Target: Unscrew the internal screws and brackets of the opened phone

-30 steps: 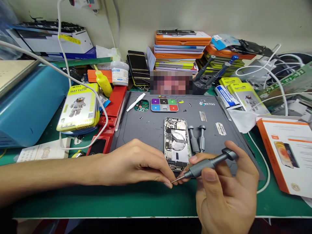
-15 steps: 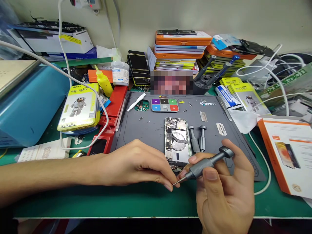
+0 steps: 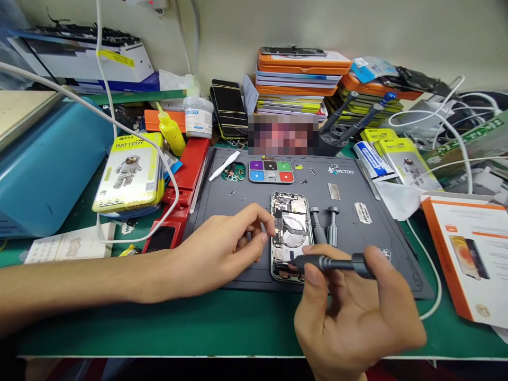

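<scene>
An opened phone (image 3: 291, 227) lies on the grey work mat (image 3: 242, 209), its internal parts and a round coil showing. At its left edge is my left hand (image 3: 234, 241), palm down, fingers loosely bent, thumb and index fingertips a little apart; nothing is visible in it. My right hand (image 3: 357, 312) grips a dark grey screwdriver (image 3: 333, 263) almost level, one finger against its end cap. The screwdriver's tip points left over the phone's lower part, hard to make out. Two more screwdrivers, one grey (image 3: 317, 227) and one ribbed (image 3: 332, 225), lie right of the phone.
Behind the phone are a coloured magnetic tray (image 3: 271, 172), a white pry tool (image 3: 224, 165) and small loose parts. Yellow battery boxes (image 3: 129, 172) and a red tool (image 3: 186, 174) stand left. A white cable (image 3: 434, 296) curves along the right, beside an orange-edged box (image 3: 464, 259).
My left hand has moved up from the screwdriver's tip to the phone's left edge. My right hand has brought the screwdriver left and up, turned nearly level, over the phone's lower part.
</scene>
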